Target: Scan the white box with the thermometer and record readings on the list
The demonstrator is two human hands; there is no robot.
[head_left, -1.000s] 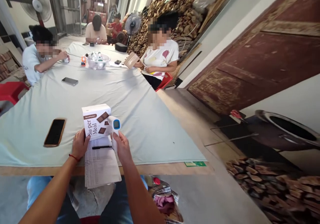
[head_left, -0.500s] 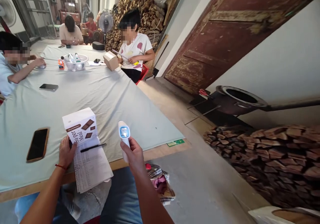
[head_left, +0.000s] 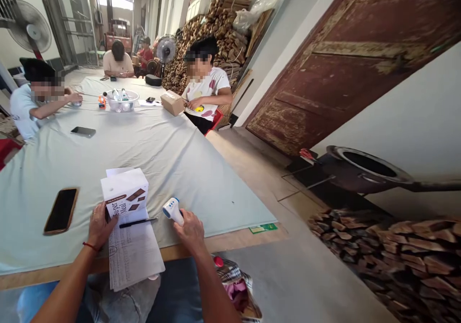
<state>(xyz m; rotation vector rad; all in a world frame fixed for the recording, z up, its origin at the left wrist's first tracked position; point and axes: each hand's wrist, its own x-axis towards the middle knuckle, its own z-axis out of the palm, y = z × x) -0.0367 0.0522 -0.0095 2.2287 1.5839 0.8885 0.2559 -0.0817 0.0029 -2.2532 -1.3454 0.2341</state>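
Observation:
My right hand point(head_left: 190, 232) grips a white and blue infrared thermometer point(head_left: 172, 210) by its handle. The thermometer is tilted to the left over the cloth near the table's front edge. My left hand point(head_left: 101, 227) holds the left edge of an open notebook point(head_left: 135, 256), thumb on top. The printed cover of the notebook stands raised at the back, and its lower pages, covered in handwriting, hang past the table edge. Across the pages lies a black pen point(head_left: 139, 222). Left of my left hand, a phone in a brown case point(head_left: 61, 211) lies flat.
A pale cloth point(head_left: 144, 145) covers the table. Farther back are a second phone point(head_left: 83, 131), a basin of bottles point(head_left: 122, 104) and a cardboard box point(head_left: 172, 103). Several people sit around it. A checked bag point(head_left: 234, 284) lies below on the right; stacked firewood point(head_left: 396, 260) lines the wall.
My right hand has turned the thermometer from upright, screen facing me, to tilted leftward and lower. The person at the right has lowered the hands. The view has shifted slightly.

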